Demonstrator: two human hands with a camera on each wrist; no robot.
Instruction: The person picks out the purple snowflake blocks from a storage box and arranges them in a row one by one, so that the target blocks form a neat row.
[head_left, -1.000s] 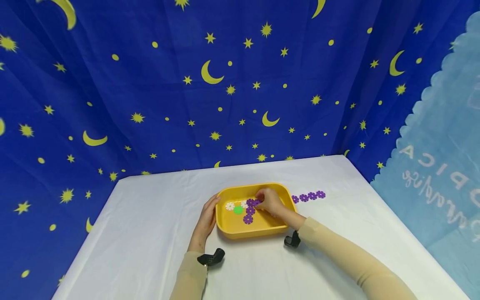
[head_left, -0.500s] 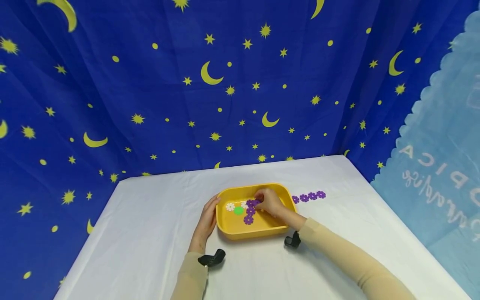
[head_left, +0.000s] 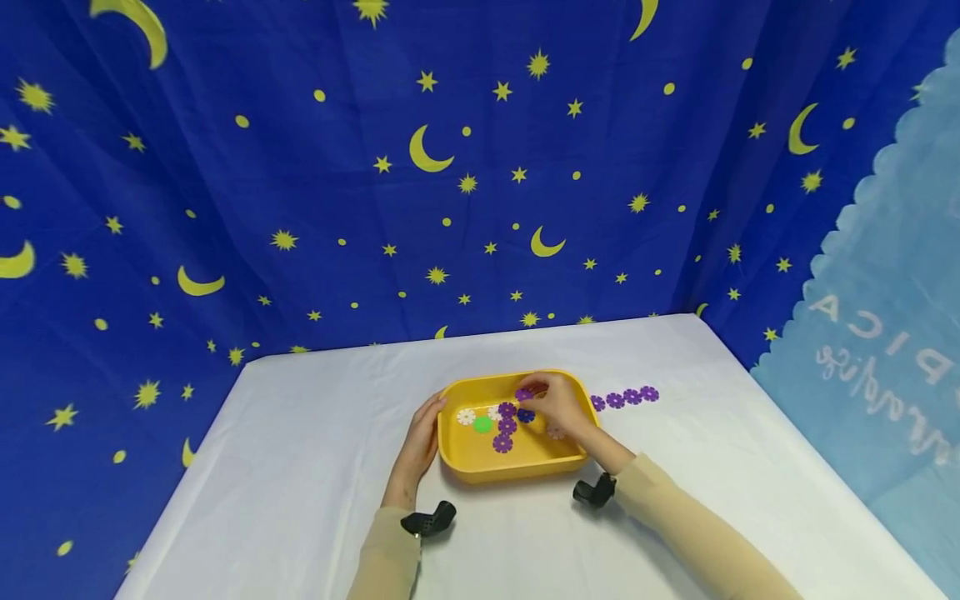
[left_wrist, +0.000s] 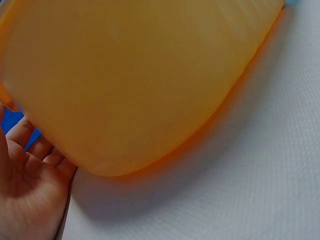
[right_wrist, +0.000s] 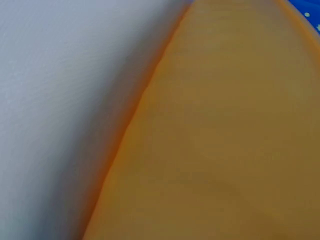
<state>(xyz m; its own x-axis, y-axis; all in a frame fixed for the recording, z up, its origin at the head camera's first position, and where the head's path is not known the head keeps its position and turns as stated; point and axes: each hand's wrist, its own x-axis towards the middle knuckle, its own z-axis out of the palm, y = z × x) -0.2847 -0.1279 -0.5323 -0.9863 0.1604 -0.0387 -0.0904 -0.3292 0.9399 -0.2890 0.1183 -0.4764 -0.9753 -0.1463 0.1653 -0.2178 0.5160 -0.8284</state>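
Note:
In the head view, a yellow plastic bin (head_left: 480, 477) stands in front of the person. My left hand (head_left: 420, 440) rests against its left wall, fingertips at the rim. The left wrist view shows the fingers (left_wrist: 39, 146) at the bin's outer side. Inside the bin, my right hand (head_left: 557, 404) pinches a purple flower-shaped disc (head_left: 523, 394), partly covered by the fingers. Linked purple discs (head_left: 507, 426) lie left of that hand, and a dark blue disc (head_left: 526, 415) lies below its fingertips. Mostly yellow bin wall (right_wrist: 215, 130) fills the right wrist view; no hand shows there.
A white disc (head_left: 466, 417) and a green disc (head_left: 483, 424) lie in the bin's left part. A pale disc (head_left: 555, 432) sits under the right hand. Right of the bin, a row of purple discs (head_left: 632, 396) lies on the white-covered table (head_left: 315, 467). A starry blue curtain (head_left: 337, 183) hangs behind.
My right hand has lifted and opened slightly away from the linked purple discs, with one purple disc at its fingertips. The dark blue and pale discs now show. The left hand stays put.

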